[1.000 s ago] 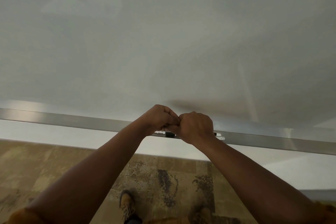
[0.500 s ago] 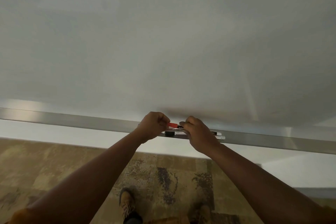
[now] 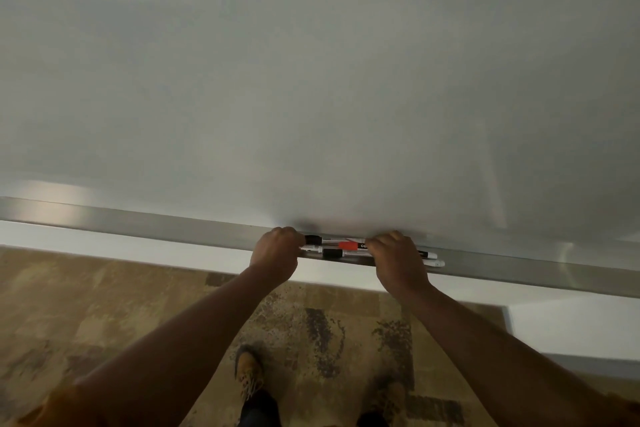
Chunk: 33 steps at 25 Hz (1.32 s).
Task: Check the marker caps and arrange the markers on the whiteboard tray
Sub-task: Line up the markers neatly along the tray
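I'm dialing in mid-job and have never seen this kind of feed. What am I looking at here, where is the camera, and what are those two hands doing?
There is no machine here: a person works with bare hands. The single picture comes from a wide-angle camera worn on the head, looking forward and down, so both forearms reach away from you and the shoes and carpet show below. The large pale surface is a whiteboard. Along its lower edge runs a metal tray. On it lies a small bunch of markers side by side, some with black caps and one with a red cap. The left hand covers one end of the bunch with curled fingers and the right hand the other. Whether either truly grips a marker or only nudges it is hidden.
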Each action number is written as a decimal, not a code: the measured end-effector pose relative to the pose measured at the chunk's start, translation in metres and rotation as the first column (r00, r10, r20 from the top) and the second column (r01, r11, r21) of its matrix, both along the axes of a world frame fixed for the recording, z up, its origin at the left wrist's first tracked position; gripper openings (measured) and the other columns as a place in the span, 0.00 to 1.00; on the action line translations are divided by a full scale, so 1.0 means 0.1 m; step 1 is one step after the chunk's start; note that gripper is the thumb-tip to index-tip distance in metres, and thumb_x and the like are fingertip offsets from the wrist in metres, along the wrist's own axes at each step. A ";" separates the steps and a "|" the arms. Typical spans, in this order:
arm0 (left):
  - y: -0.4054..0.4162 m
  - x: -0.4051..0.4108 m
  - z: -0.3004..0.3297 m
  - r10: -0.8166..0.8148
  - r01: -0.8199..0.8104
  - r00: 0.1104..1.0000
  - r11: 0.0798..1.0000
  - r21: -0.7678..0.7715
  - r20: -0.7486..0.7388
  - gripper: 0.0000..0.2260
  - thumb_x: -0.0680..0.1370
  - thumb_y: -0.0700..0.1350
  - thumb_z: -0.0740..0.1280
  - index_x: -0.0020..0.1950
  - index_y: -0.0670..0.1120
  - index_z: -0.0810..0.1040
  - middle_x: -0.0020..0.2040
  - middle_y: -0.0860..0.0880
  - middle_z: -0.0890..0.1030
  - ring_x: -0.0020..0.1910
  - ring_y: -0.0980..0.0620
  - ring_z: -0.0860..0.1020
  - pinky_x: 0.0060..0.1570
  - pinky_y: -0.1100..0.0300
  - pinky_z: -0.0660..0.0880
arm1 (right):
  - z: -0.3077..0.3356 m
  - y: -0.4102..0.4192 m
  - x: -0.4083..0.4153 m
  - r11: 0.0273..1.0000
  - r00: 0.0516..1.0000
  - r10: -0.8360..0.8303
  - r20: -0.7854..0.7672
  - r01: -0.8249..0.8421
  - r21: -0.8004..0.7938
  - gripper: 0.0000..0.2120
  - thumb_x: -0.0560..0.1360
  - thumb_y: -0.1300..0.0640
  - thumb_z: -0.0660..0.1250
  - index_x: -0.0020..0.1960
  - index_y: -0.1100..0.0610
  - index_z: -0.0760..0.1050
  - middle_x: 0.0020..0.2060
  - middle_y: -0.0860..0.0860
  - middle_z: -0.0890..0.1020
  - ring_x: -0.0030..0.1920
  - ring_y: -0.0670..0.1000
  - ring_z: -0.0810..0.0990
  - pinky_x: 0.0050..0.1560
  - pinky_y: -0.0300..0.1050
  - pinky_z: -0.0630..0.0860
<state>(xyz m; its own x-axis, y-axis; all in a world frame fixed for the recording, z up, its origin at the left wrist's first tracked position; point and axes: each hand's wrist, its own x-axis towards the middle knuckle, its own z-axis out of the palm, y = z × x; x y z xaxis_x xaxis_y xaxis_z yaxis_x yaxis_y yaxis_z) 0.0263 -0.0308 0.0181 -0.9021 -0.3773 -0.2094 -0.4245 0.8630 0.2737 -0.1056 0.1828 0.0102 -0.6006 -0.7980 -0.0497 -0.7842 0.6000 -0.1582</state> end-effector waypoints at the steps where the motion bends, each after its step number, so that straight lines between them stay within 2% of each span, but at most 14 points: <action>1: -0.02 0.01 -0.03 -0.022 0.022 1.000 1.000 -0.019 -0.003 0.16 0.72 0.33 0.62 0.50 0.48 0.83 0.45 0.48 0.82 0.44 0.47 0.79 0.42 0.56 0.75 | -0.04 0.01 -0.01 1.000 1.000 0.008 0.004 -0.008 0.003 0.19 0.59 0.72 0.70 0.47 0.58 0.82 0.40 0.52 0.84 0.43 0.59 0.79 0.40 0.49 0.78; 4: -0.06 0.02 -0.10 -0.079 0.078 0.997 0.996 -0.049 -0.019 0.17 0.72 0.32 0.61 0.52 0.48 0.83 0.46 0.48 0.83 0.46 0.46 0.79 0.44 0.55 0.75 | -0.09 0.02 0.00 1.000 1.000 0.021 0.007 -0.021 0.006 0.15 0.64 0.68 0.62 0.47 0.60 0.82 0.42 0.55 0.84 0.45 0.60 0.79 0.41 0.52 0.80; 6: -0.08 0.01 -0.13 -0.110 0.109 0.993 0.993 -0.054 -0.031 0.17 0.72 0.32 0.61 0.53 0.48 0.83 0.47 0.48 0.83 0.46 0.46 0.80 0.45 0.55 0.76 | -0.11 0.01 -0.01 0.999 0.999 0.050 -0.014 -0.050 0.013 0.19 0.67 0.63 0.53 0.46 0.61 0.82 0.43 0.55 0.83 0.45 0.60 0.79 0.42 0.53 0.80; 8: -0.10 0.01 -0.14 -0.144 0.141 0.989 0.988 -0.061 -0.040 0.16 0.74 0.33 0.62 0.54 0.48 0.83 0.48 0.47 0.84 0.46 0.46 0.81 0.47 0.54 0.78 | -0.10 -0.01 0.01 0.998 0.997 0.065 -0.029 -0.065 0.028 0.20 0.67 0.62 0.51 0.45 0.61 0.81 0.42 0.56 0.83 0.44 0.61 0.78 0.43 0.53 0.80; 11: -0.09 0.02 -0.14 -0.196 0.191 0.979 0.979 -0.070 -0.061 0.16 0.73 0.32 0.62 0.56 0.47 0.81 0.49 0.47 0.83 0.48 0.46 0.80 0.50 0.53 0.77 | -0.11 -0.08 0.07 0.999 0.999 0.049 -0.022 -0.049 -0.001 0.14 0.67 0.67 0.59 0.46 0.62 0.81 0.44 0.57 0.82 0.46 0.61 0.77 0.44 0.54 0.79; 13: -0.09 0.07 -0.18 -0.222 0.214 0.970 0.973 -0.089 -0.102 0.17 0.72 0.31 0.64 0.56 0.46 0.80 0.50 0.47 0.83 0.49 0.46 0.80 0.51 0.52 0.77 | -0.11 -0.20 0.17 0.995 0.999 0.038 0.024 -0.036 -0.097 0.13 0.67 0.70 0.66 0.50 0.63 0.81 0.47 0.57 0.82 0.48 0.60 0.77 0.46 0.53 0.79; 15: -0.08 0.13 -0.22 -0.234 0.224 0.962 0.971 -0.088 -0.139 0.17 0.71 0.30 0.66 0.56 0.46 0.79 0.50 0.47 0.83 0.49 0.46 0.79 0.51 0.51 0.77 | -0.08 -0.37 0.26 0.976 0.992 0.089 0.087 -0.070 -0.206 0.12 0.70 0.68 0.71 0.53 0.62 0.81 0.48 0.56 0.83 0.48 0.58 0.77 0.47 0.51 0.78; 17: -0.08 0.15 -0.24 -0.220 0.211 0.958 0.975 -0.063 -0.182 0.17 0.71 0.31 0.66 0.55 0.47 0.79 0.50 0.48 0.82 0.49 0.46 0.79 0.50 0.51 0.77 | -0.05 -0.54 0.31 0.960 0.979 0.157 0.131 -0.121 -0.252 0.10 0.73 0.63 0.71 0.54 0.61 0.81 0.47 0.54 0.84 0.46 0.57 0.77 0.47 0.49 0.75; 19: -0.06 0.16 -0.23 -0.196 0.199 0.950 0.980 -0.011 -0.244 0.16 0.71 0.31 0.66 0.54 0.46 0.80 0.49 0.47 0.83 0.47 0.45 0.78 0.47 0.52 0.77 | -0.06 -0.67 0.31 0.961 0.965 0.195 0.177 -0.152 -0.229 0.09 0.75 0.57 0.70 0.54 0.59 0.81 0.45 0.53 0.84 0.44 0.57 0.76 0.47 0.49 0.72; 21: 0.00 0.16 -0.19 -0.186 0.208 0.938 0.977 0.044 -0.292 0.15 0.73 0.31 0.66 0.54 0.46 0.81 0.49 0.47 0.83 0.47 0.46 0.79 0.44 0.54 0.77 | -0.09 -0.70 0.30 0.970 0.958 0.187 0.215 -0.145 -0.195 0.08 0.76 0.57 0.68 0.53 0.57 0.81 0.43 0.53 0.84 0.43 0.57 0.75 0.45 0.49 0.71; 23: 0.00 0.18 -0.14 -0.102 0.140 0.933 0.986 0.086 -0.346 0.13 0.75 0.32 0.67 0.56 0.45 0.81 0.50 0.46 0.84 0.47 0.47 0.80 0.44 0.55 0.78 | -0.10 -0.68 0.29 0.977 0.966 0.137 0.217 -0.096 -0.190 0.07 0.75 0.60 0.68 0.52 0.57 0.82 0.41 0.54 0.84 0.44 0.57 0.75 0.42 0.49 0.71; 25: -0.08 0.21 -0.11 0.040 -0.011 0.931 0.997 0.081 -0.363 0.10 0.75 0.32 0.67 0.53 0.42 0.81 0.49 0.45 0.84 0.45 0.46 0.81 0.43 0.54 0.79 | -0.10 -0.62 0.26 0.978 0.975 0.092 0.201 -0.051 -0.201 0.07 0.75 0.61 0.68 0.51 0.58 0.82 0.40 0.55 0.83 0.44 0.57 0.75 0.41 0.50 0.72; 29: -0.25 0.23 -0.15 0.194 -0.184 0.959 0.981 0.067 -0.208 0.09 0.74 0.33 0.65 0.46 0.43 0.82 0.43 0.47 0.83 0.41 0.45 0.79 0.35 0.57 0.73 | -0.09 -0.51 0.22 0.983 0.985 0.034 0.171 -0.002 -0.185 0.06 0.77 0.60 0.67 0.50 0.60 0.81 0.39 0.55 0.83 0.43 0.55 0.73 0.42 0.52 0.74; 33: -0.26 0.19 -0.21 0.230 -0.216 0.962 0.971 0.104 -0.147 0.11 0.74 0.32 0.64 0.42 0.45 0.82 0.40 0.48 0.80 0.38 0.48 0.77 0.33 0.60 0.67 | -0.05 -0.47 0.23 0.985 0.989 0.014 0.150 0.012 -0.169 0.05 0.77 0.60 0.66 0.49 0.59 0.80 0.39 0.54 0.82 0.42 0.55 0.73 0.40 0.49 0.72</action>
